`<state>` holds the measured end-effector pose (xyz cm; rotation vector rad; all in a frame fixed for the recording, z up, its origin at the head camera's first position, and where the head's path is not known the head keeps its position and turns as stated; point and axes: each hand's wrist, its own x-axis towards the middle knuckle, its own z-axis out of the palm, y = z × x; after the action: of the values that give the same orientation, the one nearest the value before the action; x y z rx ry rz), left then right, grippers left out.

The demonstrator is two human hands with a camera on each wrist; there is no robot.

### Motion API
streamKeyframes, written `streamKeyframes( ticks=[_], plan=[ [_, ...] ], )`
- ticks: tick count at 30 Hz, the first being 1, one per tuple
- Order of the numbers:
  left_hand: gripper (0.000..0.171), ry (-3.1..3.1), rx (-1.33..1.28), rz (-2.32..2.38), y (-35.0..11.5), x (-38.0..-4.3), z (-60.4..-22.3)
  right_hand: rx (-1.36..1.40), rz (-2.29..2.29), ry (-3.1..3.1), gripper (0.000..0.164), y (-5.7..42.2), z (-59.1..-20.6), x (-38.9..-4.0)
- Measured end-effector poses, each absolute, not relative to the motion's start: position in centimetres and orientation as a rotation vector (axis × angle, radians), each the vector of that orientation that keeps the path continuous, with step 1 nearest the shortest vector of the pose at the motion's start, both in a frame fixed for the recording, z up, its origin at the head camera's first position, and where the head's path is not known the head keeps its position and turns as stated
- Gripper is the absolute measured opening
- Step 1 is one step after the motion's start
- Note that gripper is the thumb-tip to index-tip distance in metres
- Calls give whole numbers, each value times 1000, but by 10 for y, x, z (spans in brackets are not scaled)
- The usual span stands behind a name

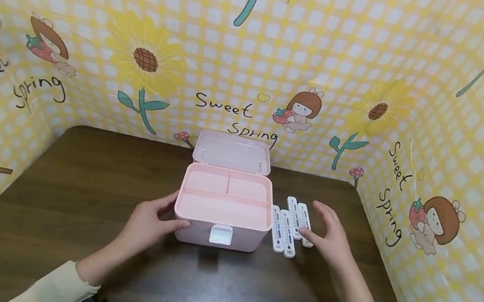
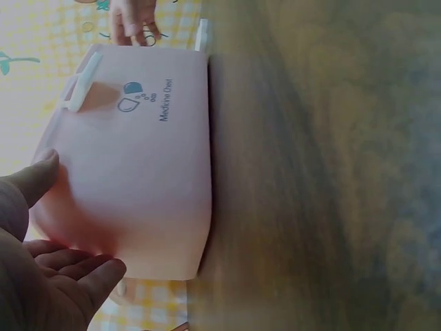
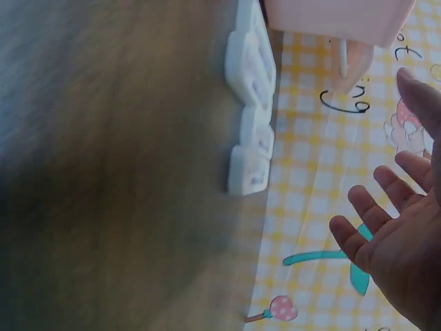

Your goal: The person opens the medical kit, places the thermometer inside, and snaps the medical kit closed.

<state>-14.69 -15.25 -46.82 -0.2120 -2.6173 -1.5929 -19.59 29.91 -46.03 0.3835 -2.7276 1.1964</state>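
Observation:
A pink medicine box point(image 1: 220, 235) stands on the table with its lid point(image 1: 233, 153) raised at the back. Inside it shows a pink tray point(image 1: 201, 204) with two small compartments behind one wide one. My left hand point(image 1: 149, 222) rests against the box's left front corner, thumb on the front face and fingers along the side. Right of the box lie several slim white plastic sticks point(image 1: 288, 233) with rounded ends and small printed marks. Over them is my right hand point(image 1: 334, 239), fingers spread and holding nothing, its thumb overlapping the rightmost sticks in the head view.
The dark wooden table point(image 1: 89, 173) has a yellow checked cloth point(image 1: 190, 3) hung round its back and sides. A white latch point(image 1: 221, 234) sits on the box's front. In the left wrist view, the front carries the printed words "Medicine Chest" point(image 2: 165, 101).

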Motion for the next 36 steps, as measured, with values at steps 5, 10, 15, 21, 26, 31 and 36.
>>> streamKeyframes(
  ticks=[5, 10, 15, 21, 26, 31, 36],
  plan=[
    [93, -2625, -201, -1561, -154, -148, -464, 326, 1104, -2777, 81, 311, -472, -193],
    [91, -2631, -192, -1553, -153, -147, -463, 260, 1071, -2831, 85, 319, -486, -194],
    [90, -2636, -187, -1556, -153, -146, -461, 184, 1119, -2882, 86, 325, -497, -195],
    [91, -2660, -192, -1505, -151, -148, -459, 129, 1217, -2879, 83, 329, -503, -196],
    [91, -2672, -195, -1472, -151, -148, -459, 83, 1246, -2883, 78, 326, -507, -196],
    [89, -2658, -210, -1467, -152, -148, -459, 35, 1191, -2895, 75, 323, -514, -196],
    [89, -2659, -216, -1463, -152, -148, -461, -23, 1020, -2919, 66, 320, -520, -194]
  ],
)
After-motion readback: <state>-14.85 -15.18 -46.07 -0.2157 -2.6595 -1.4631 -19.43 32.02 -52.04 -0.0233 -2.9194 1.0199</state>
